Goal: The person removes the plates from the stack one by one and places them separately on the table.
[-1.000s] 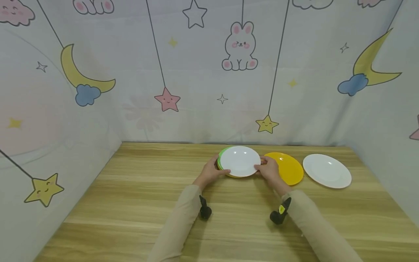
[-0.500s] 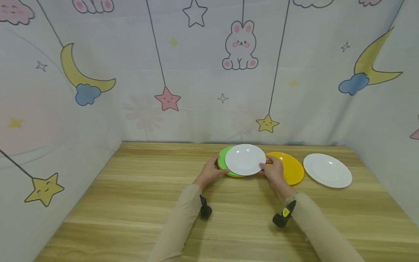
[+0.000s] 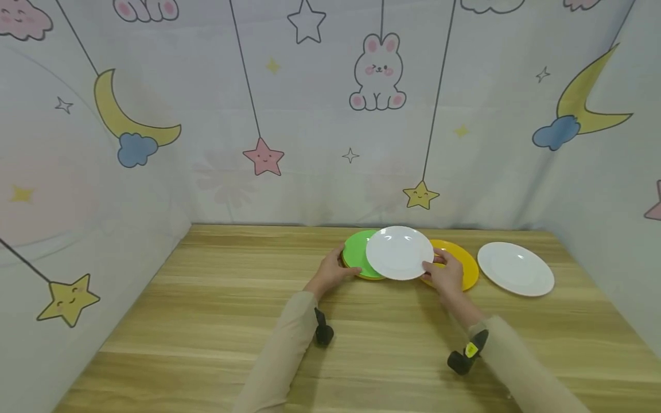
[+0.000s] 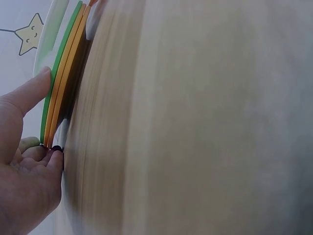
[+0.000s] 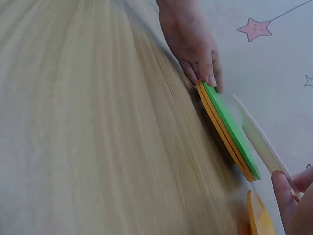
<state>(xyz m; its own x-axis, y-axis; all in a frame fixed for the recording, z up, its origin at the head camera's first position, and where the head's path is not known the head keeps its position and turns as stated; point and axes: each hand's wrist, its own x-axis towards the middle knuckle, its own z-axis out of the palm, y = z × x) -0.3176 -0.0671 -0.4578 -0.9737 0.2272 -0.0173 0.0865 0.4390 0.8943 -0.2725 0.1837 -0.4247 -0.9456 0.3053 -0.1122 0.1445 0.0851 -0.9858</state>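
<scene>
A small white plate [image 3: 400, 253] is pinched at its right edge by my right hand [image 3: 446, 272], thumb on top and fingers beneath. It is raised and overlaps the right part of a green plate [image 3: 355, 252] in the head view. My left hand [image 3: 330, 272] grips the left edge of the stack that the green plate tops, thumb over the rim. Below the green plate lie two orange plates [image 4: 63, 83], seen edge-on in the left wrist view. In the right wrist view a gap shows between the white plate [image 5: 264, 142] and the green one.
On the wooden table [image 3: 217, 321], a yellow-orange plate [image 3: 467, 267] lies partly behind my right hand. Farther right rests a larger white plate [image 3: 516, 269]. A printed curtain [image 3: 310, 115] hangs behind the table and along both sides.
My right hand has drawn the white plate up and to the right off the stack, so more of the green plate shows. My left hand has stayed at the stack's left edge.
</scene>
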